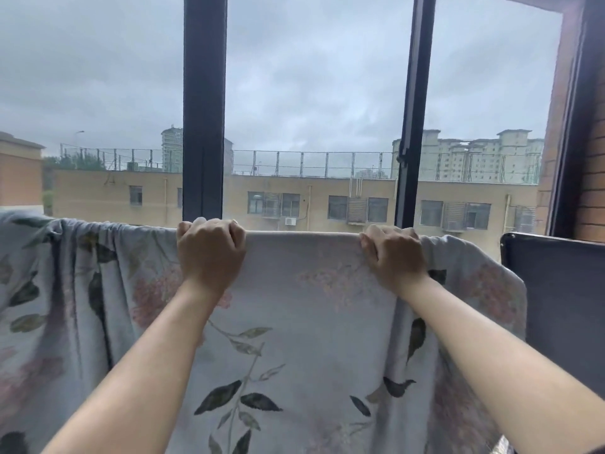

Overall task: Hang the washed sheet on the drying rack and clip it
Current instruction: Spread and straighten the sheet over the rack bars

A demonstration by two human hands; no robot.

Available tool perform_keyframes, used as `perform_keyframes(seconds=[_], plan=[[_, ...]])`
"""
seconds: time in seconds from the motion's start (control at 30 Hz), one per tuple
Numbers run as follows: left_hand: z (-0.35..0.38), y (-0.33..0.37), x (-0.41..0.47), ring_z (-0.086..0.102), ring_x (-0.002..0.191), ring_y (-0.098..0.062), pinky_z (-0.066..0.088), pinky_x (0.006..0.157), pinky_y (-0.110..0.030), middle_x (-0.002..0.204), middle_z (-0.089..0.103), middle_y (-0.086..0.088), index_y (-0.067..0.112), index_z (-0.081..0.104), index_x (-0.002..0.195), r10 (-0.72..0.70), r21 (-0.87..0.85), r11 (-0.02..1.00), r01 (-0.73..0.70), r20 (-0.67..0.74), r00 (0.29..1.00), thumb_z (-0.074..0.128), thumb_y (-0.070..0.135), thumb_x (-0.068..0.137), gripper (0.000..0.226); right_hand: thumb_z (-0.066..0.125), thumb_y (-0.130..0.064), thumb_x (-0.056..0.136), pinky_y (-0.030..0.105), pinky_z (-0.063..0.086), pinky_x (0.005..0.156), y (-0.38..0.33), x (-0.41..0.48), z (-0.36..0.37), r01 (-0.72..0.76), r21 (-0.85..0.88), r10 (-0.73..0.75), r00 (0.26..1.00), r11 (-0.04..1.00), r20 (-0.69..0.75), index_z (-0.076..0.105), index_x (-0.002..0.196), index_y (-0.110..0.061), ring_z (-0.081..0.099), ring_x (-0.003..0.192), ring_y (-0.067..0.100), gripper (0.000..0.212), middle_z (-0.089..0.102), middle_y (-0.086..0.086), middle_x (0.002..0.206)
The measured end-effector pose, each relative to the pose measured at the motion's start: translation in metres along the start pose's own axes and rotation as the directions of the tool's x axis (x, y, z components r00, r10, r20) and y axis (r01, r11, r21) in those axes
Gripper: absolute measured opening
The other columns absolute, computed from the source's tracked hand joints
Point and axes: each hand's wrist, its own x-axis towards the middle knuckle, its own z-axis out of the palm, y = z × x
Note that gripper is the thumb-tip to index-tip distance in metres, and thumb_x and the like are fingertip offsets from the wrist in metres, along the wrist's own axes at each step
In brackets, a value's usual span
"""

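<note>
Head: left grip point(209, 253), right grip point(393, 257) clutch sheet point(294, 329) — window post point(204, 109) behind.

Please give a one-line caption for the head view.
Left hand and right hand grip the top fold of a pale grey floral sheet.

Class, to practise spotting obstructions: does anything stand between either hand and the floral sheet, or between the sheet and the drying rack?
Nothing visible does. The left hand and right hand both grip the sheet directly at its top fold, which is already draped over the rack and hides it. No clips show.
</note>
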Motion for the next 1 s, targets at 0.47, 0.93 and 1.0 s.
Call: perform_keyframes(seconds=[0.47, 0.93, 1.0], plan=[[0.026, 0.120, -0.015, 0.056, 0.069, -0.026, 0.037, 0.077, -0.038, 0.073, 0.063, -0.007, 0.014, 0.057, 0.073, 0.304, -0.149, 0.948, -0.280, 0.174, 0.937, 0.028, 0.032, 0.088, 0.037, 0.035, -0.034, 0.096, 0.041, 0.039, 0.099, 0.040, -0.027, -0.030, -0.139, 0.203, 0.113, 0.984, 0.969, 0.134, 0.050, 0.126, -0.024, 0.048, 0.119, 0.019, 0.035, 0.054, -0.004, 0.128], [0.057, 0.237, -0.031, 0.059, 0.072, -0.028, 0.036, 0.079, -0.039, 0.075, 0.066, -0.010, 0.012, 0.057, 0.078, 0.294, -0.165, 0.950, -0.264, 0.201, 0.934, 0.028, 0.033, 0.087, 0.037, 0.040, -0.050, 0.097, 0.036, 0.055, 0.070, 0.197, -0.090, -0.055, -0.907, 0.201, 0.438, 0.361, 0.371, 0.823, 0.064, 0.091, -0.010, 0.064, 0.068, 0.020, 0.047, 0.067, 0.006, 0.083], [0.060, 0.238, -0.033, 0.059, 0.070, -0.030, 0.036, 0.078, -0.039, 0.072, 0.065, -0.012, 0.010, 0.057, 0.074, 0.254, -0.129, 0.964, -0.233, 0.189, 0.948, 0.027, 0.033, 0.086, 0.039, 0.044, -0.032, 0.100, 0.038, 0.055, 0.071, 0.205, -0.083, -0.057, -0.899, 0.392, 0.424, 0.437, 0.194, 0.793, 0.064, 0.088, -0.011, 0.063, 0.068, 0.019, 0.032, 0.065, 0.003, 0.076]])
